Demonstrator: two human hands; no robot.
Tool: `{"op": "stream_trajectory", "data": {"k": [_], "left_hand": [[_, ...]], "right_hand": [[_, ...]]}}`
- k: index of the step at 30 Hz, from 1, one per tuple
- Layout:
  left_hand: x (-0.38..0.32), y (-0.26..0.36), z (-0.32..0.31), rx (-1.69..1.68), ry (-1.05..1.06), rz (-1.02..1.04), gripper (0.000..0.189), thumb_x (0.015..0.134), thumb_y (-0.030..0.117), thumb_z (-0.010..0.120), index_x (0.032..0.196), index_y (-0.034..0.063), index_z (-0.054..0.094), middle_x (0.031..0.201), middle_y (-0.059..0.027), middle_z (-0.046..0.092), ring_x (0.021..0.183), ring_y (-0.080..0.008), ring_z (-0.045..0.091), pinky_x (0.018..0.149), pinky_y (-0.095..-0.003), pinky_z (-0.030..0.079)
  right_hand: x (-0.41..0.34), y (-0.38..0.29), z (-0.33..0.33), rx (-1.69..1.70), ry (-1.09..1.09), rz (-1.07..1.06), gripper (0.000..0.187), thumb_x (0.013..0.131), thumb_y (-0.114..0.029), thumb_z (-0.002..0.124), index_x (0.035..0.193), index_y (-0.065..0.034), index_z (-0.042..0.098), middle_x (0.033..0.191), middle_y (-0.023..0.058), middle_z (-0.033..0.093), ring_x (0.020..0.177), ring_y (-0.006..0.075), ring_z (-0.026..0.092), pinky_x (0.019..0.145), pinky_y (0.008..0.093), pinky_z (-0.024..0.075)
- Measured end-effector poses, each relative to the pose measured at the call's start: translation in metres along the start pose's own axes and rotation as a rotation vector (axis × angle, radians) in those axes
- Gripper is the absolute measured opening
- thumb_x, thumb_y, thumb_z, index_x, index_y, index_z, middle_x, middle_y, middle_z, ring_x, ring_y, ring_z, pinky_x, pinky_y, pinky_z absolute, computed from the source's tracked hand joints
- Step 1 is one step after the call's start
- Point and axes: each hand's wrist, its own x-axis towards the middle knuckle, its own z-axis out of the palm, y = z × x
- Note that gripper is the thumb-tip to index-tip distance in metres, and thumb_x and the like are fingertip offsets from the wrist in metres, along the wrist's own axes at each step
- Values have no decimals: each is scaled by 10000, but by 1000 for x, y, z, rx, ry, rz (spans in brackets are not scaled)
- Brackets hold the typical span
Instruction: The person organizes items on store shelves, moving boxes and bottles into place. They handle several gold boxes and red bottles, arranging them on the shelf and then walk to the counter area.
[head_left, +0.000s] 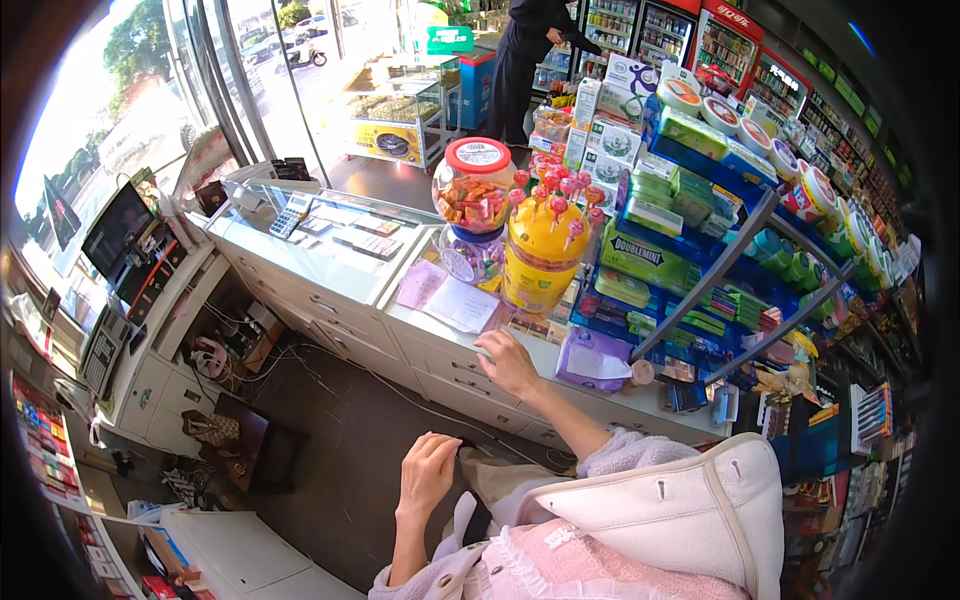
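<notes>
My right hand (508, 365) hovers by the front edge of the glass-topped counter (409, 296), fingers curved and a little apart, with nothing seen in it. Closest to it are a sheet of paper with handwriting (461, 304) and a purple tissue pack (594, 360). Lower down, in front of my body, is my left hand (429, 469). Its back faces up and its fingers lie together, bent; the palm is hidden. Behind the paper stands a yellow tub (538, 274) topped with lollipops (559, 204). Beside it, a red-lidded clear jar (472, 184) holds wrapped sweets.
A stepped rack (686, 259) of chewing gum rises at the right. Along the counter lies a calculator (291, 215). At left are a monitor (118, 231) and a keyboard (101, 361); cables (300, 351) trail across the floor. Another person (525, 67) stands near the drinks fridges (664, 34).
</notes>
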Motion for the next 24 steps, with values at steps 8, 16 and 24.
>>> {"op": "stream_trajectory", "data": {"k": [8, 16, 24], "left_hand": [[98, -71, -16, 21, -77, 19, 158, 816, 15, 676, 972, 27, 697, 980, -98, 690, 953, -306, 643, 866, -394, 521], [206, -158, 13, 157, -252, 95, 413, 796, 31, 683, 1203, 43, 613, 1280, -159, 569, 1150, -372, 550, 990, -457, 443], [253, -221, 18, 195, -530, 245, 454, 756, 78, 746, 1192, 66, 620, 1328, -135, 561, 1226, -330, 527, 1060, -445, 414]], "right_hand": [[44, 36, 58, -215, 7, 3, 194, 758, -45, 669, 951, -29, 664, 1090, 136, 618, 1033, 313, 577, 903, 421, 474], [53, 37, 54, -211, -92, 91, 186, 740, -14, 643, 926, -27, 643, 1010, 108, 627, 971, 292, 612, 810, 403, 514], [62, 27, 61, -356, -16, 109, 83, 743, -45, 596, 820, -19, 610, 910, 117, 584, 886, 271, 609, 735, 375, 542]]}}
